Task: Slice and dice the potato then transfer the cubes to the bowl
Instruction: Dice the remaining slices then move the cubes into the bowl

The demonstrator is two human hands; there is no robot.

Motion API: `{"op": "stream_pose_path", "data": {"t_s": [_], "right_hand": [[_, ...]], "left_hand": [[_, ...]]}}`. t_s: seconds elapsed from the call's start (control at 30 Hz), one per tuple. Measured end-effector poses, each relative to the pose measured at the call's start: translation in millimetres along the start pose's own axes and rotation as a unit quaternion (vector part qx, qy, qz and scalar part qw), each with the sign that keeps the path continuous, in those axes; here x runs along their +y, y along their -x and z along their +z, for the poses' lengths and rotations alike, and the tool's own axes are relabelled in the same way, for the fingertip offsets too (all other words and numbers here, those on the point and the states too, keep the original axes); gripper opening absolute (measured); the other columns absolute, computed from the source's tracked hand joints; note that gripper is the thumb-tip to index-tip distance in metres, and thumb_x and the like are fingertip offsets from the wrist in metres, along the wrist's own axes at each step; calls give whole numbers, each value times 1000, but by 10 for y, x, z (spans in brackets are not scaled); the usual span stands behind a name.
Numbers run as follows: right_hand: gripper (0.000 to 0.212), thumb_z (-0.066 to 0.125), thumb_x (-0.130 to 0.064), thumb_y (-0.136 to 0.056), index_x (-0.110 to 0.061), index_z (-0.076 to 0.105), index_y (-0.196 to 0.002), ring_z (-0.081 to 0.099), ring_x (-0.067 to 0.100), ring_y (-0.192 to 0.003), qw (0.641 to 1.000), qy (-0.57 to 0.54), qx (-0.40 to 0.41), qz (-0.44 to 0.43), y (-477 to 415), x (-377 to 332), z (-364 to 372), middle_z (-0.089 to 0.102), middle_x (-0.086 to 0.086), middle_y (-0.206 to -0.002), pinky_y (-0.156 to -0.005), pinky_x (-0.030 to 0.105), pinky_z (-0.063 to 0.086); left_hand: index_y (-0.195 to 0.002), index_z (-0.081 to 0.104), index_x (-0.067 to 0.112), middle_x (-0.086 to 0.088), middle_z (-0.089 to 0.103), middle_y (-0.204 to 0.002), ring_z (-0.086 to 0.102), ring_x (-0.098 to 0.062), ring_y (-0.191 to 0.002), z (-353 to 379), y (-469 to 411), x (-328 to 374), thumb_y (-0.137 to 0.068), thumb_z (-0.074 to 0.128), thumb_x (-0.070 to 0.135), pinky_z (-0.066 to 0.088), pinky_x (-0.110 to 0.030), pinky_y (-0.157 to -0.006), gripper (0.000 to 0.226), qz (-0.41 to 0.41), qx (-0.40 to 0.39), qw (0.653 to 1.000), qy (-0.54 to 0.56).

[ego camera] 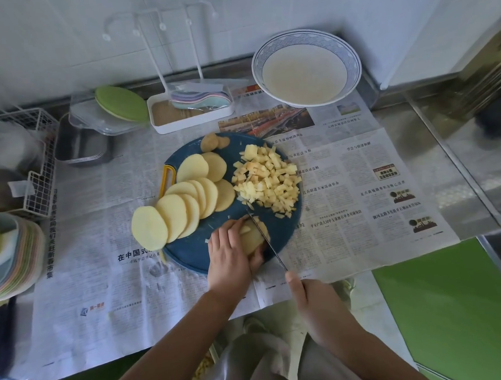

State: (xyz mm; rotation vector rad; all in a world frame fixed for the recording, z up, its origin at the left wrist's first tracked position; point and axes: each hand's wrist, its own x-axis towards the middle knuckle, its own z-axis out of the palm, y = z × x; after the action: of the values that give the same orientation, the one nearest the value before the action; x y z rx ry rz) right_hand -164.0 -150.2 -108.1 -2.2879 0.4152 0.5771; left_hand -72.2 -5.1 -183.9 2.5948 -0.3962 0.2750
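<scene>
Left hand (232, 254): I see its fingers curled over a potato piece (253, 237), pinning it down at the near edge of the cutting board (188, 251); the thumb lies on the side nearest me.
Right hand (316, 299): I see it closed round the handle of the knife (265, 238), off the board's near edge and above the newspaper (358, 169); one digit points along the handle towards the blade. The handle itself is hidden from me.
Knife: the narrow blade runs away from the right hand and crosses the potato piece, just beside the left fingertips.
Slices (186, 204): round, pale and overlapping, they fan across the left half of the board; the nearest one hangs over its left edge.
Cubes (269, 183): I see them heaped on the far right part of the board, apart from the slices.
Bowl (349, 54): it stands on the far edge of the newspaper, well apart from the board, blue-patterned at the rim and plain white inside.
</scene>
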Motion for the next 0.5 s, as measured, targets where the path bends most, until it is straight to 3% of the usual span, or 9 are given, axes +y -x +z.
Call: {"op": "stream_pose_path", "data": {"t_s": [0.17, 0.3, 0.4, 0.5], "right_hand": [[58, 23, -45, -102, -16, 43, -56, 46, 8, -51, 999, -31, 18, 5, -64, 88, 76, 46, -2, -52, -55, 22, 36], [58, 33, -48, -99, -19, 35, -50, 34, 8, -41, 981, -188, 23, 34, -113, 184, 82, 35, -6, -42, -54, 33, 32], [58, 35, -48, -100, -13, 37, -54, 30, 7, -36, 969, -239, 17, 52, -105, 192, 16, 33, -3, -45, -44, 27, 28], [56, 34, -46, -100, -8, 41, -61, 26, 8, -34, 973, -231, -3, 13, -77, 195, -101, 29, 1, -46, -40, 24, 26]], "left_hand": [[-126, 47, 1, -18, 51, -121, 43, -28, -108, -1, 15, -49, -77, 54, 47, 31, -36, -99, 68, 6, -22, 1000, -5], [-126, 49, 0, -17, 53, -118, 44, -27, -108, -6, 15, 5, -78, 53, 46, 34, -37, -99, 66, -20, -15, 1000, -6], [-124, 51, 0, -17, 54, -115, 45, -27, -107, -13, 9, 65, -79, 52, 46, 32, -35, -98, 65, -40, -14, 999, -10], [-124, 52, -1, -16, 55, -116, 46, -28, -108, -23, 8, 104, -80, 51, 47, 34, -36, -98, 65, -52, -16, 999, -1]]}}
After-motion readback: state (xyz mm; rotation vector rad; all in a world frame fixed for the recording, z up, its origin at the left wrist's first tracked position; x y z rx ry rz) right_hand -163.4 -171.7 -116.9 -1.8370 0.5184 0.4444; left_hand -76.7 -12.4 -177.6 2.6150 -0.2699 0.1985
